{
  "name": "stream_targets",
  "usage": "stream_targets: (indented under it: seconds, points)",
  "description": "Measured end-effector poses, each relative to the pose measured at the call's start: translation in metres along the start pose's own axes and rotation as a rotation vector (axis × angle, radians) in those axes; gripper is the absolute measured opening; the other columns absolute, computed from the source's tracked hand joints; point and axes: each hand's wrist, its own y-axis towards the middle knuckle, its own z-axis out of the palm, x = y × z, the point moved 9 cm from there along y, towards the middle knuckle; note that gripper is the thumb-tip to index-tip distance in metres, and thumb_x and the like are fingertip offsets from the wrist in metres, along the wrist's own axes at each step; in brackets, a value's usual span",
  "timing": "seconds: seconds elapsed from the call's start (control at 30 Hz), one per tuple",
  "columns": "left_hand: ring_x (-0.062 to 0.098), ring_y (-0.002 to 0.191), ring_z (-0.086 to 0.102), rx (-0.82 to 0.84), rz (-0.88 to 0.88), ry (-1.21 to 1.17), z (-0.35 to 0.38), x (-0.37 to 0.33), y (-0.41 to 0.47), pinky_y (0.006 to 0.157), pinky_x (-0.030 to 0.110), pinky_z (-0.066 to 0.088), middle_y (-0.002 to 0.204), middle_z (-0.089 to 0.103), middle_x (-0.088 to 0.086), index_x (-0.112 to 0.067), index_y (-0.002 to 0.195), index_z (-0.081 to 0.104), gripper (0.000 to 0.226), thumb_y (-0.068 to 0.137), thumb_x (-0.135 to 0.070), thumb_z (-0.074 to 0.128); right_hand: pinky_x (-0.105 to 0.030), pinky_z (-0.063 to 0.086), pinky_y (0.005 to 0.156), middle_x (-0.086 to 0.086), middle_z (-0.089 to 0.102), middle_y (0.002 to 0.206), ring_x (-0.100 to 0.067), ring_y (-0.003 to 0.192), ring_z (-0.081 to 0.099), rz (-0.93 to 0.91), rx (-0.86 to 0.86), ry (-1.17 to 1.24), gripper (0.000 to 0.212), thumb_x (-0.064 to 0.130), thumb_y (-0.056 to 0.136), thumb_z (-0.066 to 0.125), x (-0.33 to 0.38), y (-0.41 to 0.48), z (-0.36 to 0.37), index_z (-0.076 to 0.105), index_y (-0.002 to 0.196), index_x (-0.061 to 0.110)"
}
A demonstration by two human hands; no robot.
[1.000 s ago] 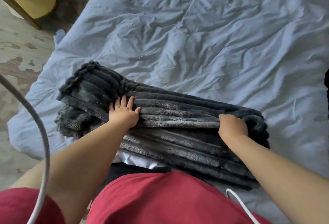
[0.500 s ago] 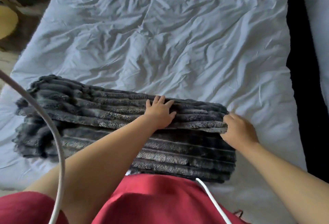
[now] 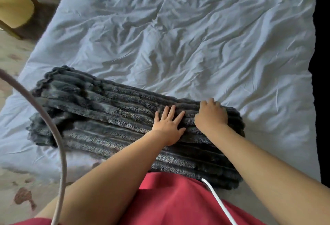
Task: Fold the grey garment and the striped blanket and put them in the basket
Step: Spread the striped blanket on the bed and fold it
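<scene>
Here, seen from above, a bed [image 3: 196, 46] covered in a crumpled pale sheet fills most of the view from the centre out to 12 and 3 o'clock. Worn, patchy floor [image 3: 12, 58] shows along the 9 o'clock edge.

The striped blanket [image 3: 107, 110], dark grey plush with raised ribs, lies on the near part of the bed. It is already folded into a long, thick band of several layers, running from 9 o'clock across to about 4 o'clock. Its left end is loose and uneven.

At 6 o'clock is the person's red clothing [image 3: 178, 198]. A yellow chair seat [image 3: 16, 8] sits at 10 o'clock, off the bed.

Both hands are on the right half of the blanket, close beside each other. The left hand [image 3: 168, 126] lies flat, fingers straight and spread, pressing the top layer down. Just to its right, at about 3 o'clock of it, the right hand [image 3: 211, 114] has its fingers curled over the blanket's far edge, gripping the fold.

A grey cable [image 3: 59, 135] curves down the left side, and a white cable [image 3: 219, 203] crosses the red clothing.

Judging by this, the blanket is partly folded and likely needs one more fold across its length. Neither the grey garment nor the basket is in view, so nothing can be said of them; putting things in the basket appears to be left.
</scene>
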Motion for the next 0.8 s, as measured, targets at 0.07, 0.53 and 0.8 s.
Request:
stream_targets:
  seconds: [0.07, 0.53, 0.8]
  points:
    - [0.023, 0.146, -0.021, -0.035, -0.049, -0.040, -0.001, 0.012, -0.003, 0.113, 0.051, -0.014, 0.160, -0.018, 0.000, -0.037, 0.151, -0.008, 0.064, 0.096, -0.060, 0.017, -0.045, 0.020, 0.115, -0.009, 0.003, 0.159, -0.030, 0.146, 0.007, -0.214, -0.008, 0.190, 0.060, 0.037, 0.098, 0.035, 0.030, 0.001, 0.008, 0.012, 0.151, 0.020]
    - [0.027, 0.146, -0.017, -0.238, -0.420, -0.043, -0.051, 0.191, -0.013, 0.111, 0.055, -0.017, 0.161, -0.013, 0.002, -0.035, 0.152, -0.002, 0.065, 0.094, -0.061, 0.013, -0.040, 0.034, 0.108, -0.014, 0.031, 0.142, -0.031, 0.129, 0.035, -0.184, -0.003, 0.157, 0.046, 0.026, 0.096, 0.043, 0.111, 0.015, -0.003, 0.032, 0.139, 0.012]
    - [0.020, 0.148, -0.006, -0.342, -0.380, 0.022, -0.061, 0.296, -0.031, 0.115, 0.047, -0.014, 0.162, -0.001, -0.003, -0.035, 0.152, 0.006, 0.067, 0.093, -0.064, 0.018, -0.042, -0.006, 0.118, -0.002, -0.017, 0.160, -0.023, 0.147, -0.014, -0.396, 0.064, 0.197, 0.062, 0.051, 0.100, 0.016, 0.253, 0.034, 0.014, -0.011, 0.151, 0.031]
